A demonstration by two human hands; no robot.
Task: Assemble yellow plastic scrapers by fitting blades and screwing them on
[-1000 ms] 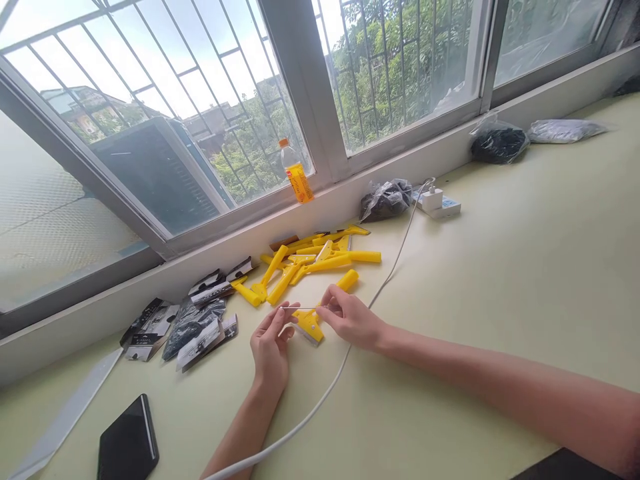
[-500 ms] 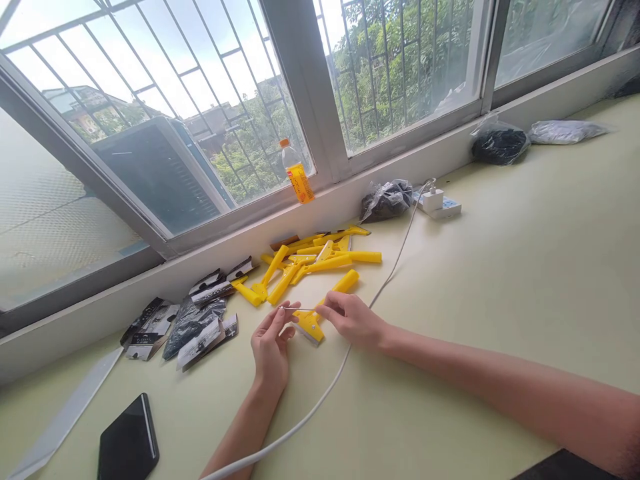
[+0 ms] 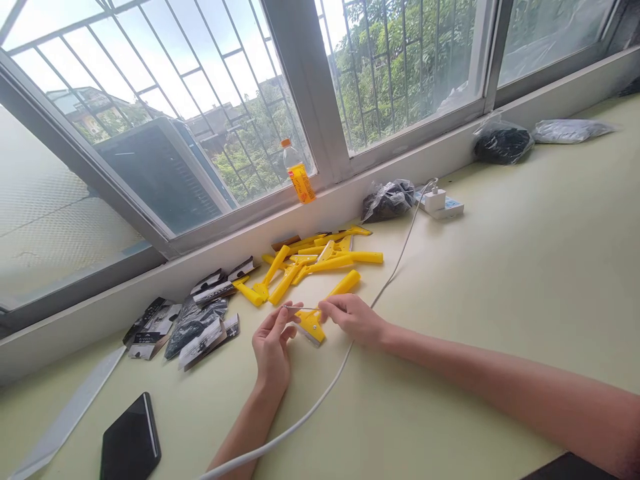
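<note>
A thin metal blade (image 3: pixel 306 309) is stretched between my two hands, seen nearly edge-on. My left hand (image 3: pixel 273 340) pinches its left end between thumb and fingers. At the other end, the closed fingers of my right hand (image 3: pixel 347 317) grip it. Just beneath lies a yellow scraper (image 3: pixel 345 283) on the table, its wide head towards me and partly behind the right fingers. Beyond the hands, several more yellow scrapers (image 3: pixel 327 265) are heaped together.
Black-and-white packaging (image 3: pixel 203 340) lies to the left, near a black phone (image 3: pixel 131 437) and a clear flat sheet (image 3: pixel 75 413). A white cable (image 3: pixel 320 403) crosses the table beneath my right wrist to a power strip (image 3: pixel 450 208). An orange-capped bottle (image 3: pixel 300 180) stands on the sill.
The blade between my hands has turned slightly, showing a little more of its flat side. Both hands keep their grip; the whole view has shifted a touch.
</note>
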